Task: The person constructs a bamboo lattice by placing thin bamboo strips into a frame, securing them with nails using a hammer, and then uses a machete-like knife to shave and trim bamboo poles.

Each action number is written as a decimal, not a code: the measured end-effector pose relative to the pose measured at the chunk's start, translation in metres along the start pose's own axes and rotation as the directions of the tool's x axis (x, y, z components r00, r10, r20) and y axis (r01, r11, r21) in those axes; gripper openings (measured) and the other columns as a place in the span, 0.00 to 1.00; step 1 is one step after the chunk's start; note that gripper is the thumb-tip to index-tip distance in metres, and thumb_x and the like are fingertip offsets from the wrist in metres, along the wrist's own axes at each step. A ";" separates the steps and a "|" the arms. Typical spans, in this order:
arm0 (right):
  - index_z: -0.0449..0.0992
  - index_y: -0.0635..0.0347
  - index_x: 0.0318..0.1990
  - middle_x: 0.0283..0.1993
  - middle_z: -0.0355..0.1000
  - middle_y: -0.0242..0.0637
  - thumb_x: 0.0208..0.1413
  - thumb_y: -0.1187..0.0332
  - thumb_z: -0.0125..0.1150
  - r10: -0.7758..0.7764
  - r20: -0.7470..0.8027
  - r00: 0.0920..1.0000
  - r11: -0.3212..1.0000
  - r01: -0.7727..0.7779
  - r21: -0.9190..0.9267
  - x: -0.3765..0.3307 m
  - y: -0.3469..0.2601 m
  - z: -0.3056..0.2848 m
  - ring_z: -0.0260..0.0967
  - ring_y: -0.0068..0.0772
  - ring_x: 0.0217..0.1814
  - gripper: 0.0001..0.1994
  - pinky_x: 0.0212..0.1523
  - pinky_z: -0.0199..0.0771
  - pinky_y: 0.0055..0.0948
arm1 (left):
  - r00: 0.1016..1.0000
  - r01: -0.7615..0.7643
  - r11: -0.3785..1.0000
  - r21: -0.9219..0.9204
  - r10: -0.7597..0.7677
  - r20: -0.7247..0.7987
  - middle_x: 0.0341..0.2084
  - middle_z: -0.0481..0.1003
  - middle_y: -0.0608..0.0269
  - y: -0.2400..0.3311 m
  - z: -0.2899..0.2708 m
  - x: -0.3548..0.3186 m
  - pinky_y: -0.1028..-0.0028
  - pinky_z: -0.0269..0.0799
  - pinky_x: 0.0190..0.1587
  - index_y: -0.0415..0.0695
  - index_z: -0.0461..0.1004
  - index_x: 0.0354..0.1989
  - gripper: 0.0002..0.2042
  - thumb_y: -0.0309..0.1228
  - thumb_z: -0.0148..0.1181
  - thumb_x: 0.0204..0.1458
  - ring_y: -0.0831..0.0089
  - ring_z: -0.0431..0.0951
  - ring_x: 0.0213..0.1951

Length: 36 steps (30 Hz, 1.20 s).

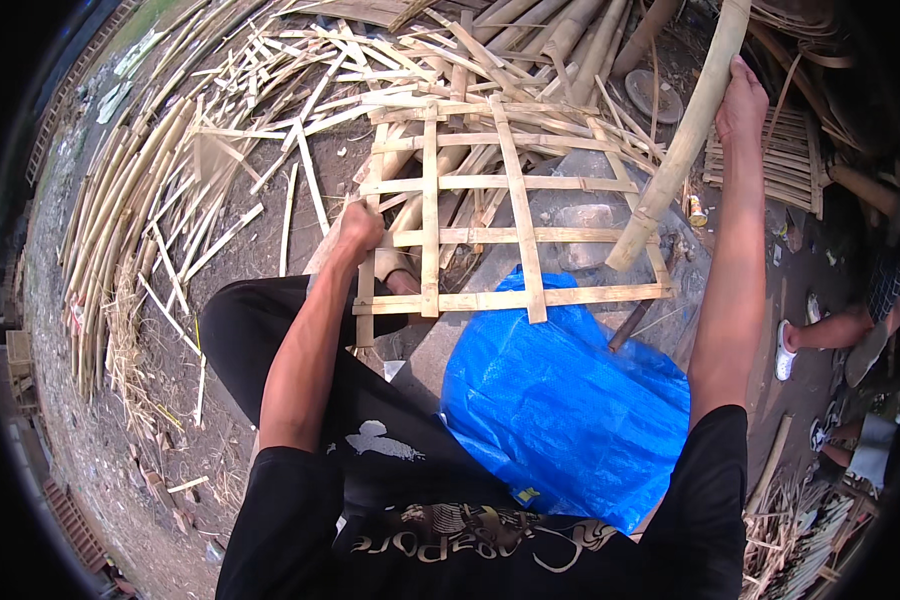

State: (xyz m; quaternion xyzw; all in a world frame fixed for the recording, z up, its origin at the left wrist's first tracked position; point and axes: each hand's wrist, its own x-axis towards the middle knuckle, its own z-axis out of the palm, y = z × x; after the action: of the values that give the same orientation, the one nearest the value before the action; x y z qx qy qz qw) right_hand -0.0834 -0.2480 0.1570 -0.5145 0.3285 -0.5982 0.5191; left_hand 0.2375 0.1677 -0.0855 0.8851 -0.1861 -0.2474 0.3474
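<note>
My left hand is closed round the left edge strip of a bamboo lattice, a flat grid of crossed split strips standing in front of me. Raised at the upper right, my right hand grips a thick length of bamboo. The bamboo slants down and left, its lower end over the lattice's right edge; whether the two touch I cannot tell. Below the lattice a blue plastic sheet covers part of my lap. A short dark stick pokes out beside the sheet.
Long split bamboo strips lie heaped along the left, with loose pieces scattered ahead. Bamboo poles are piled at the far side. Another slatted bamboo panel lies at right. Another person's leg shows at the right edge.
</note>
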 end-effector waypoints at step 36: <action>0.66 0.69 0.64 0.55 0.76 0.45 0.62 0.70 0.50 0.589 0.565 0.578 0.754 -0.645 -0.124 -0.212 0.052 -0.042 0.76 0.25 0.46 0.23 0.48 0.77 0.24 | 0.996 -0.090 0.950 -0.298 0.087 -0.021 0.44 0.80 0.54 0.002 -0.084 -0.017 0.72 0.72 0.43 0.32 0.70 0.61 0.21 0.25 0.60 0.60 0.73 0.77 0.40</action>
State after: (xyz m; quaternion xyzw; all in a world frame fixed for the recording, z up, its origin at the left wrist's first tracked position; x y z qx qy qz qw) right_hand -0.1237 -0.0632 0.0394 -0.4969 0.2863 -0.2115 0.7914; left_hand 0.2712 0.2187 -0.0259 0.8144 -0.1847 -0.2533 0.4884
